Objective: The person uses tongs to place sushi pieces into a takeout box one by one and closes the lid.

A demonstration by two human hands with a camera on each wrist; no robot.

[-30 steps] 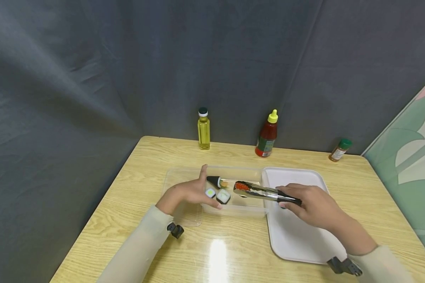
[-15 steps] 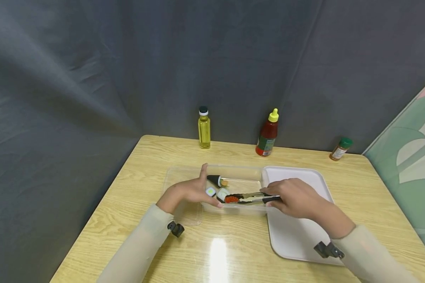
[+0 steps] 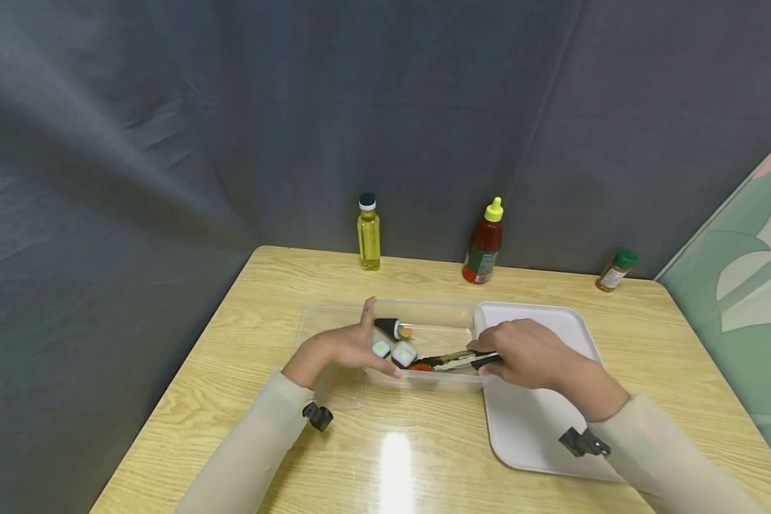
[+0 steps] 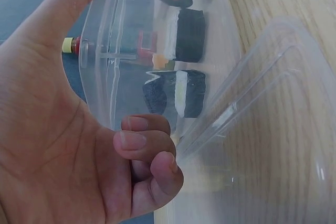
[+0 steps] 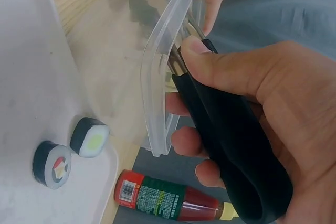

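My right hand grips black-handled metal tongs, their tips down inside a clear plastic container. At the tips, by the near wall, is a red roe sushi piece. Beside it lie a white-topped sushi piece, a smaller sushi roll with a yellow-green centre and a dark cone-shaped hand roll. My left hand holds the container's left end, thumb along the near wall and a finger at the far wall. In the left wrist view the other fingers are curled.
A white tray adjoins the container on the right; two sushi rolls lie on it. A clear lid lies under my left hand. Along the back stand an oil bottle, a red sauce bottle and a green-capped spice jar.
My right hand has moved left and down with the tongs, bringing the roe sushi from above the container to its floor near the front wall. My left hand has stayed put.
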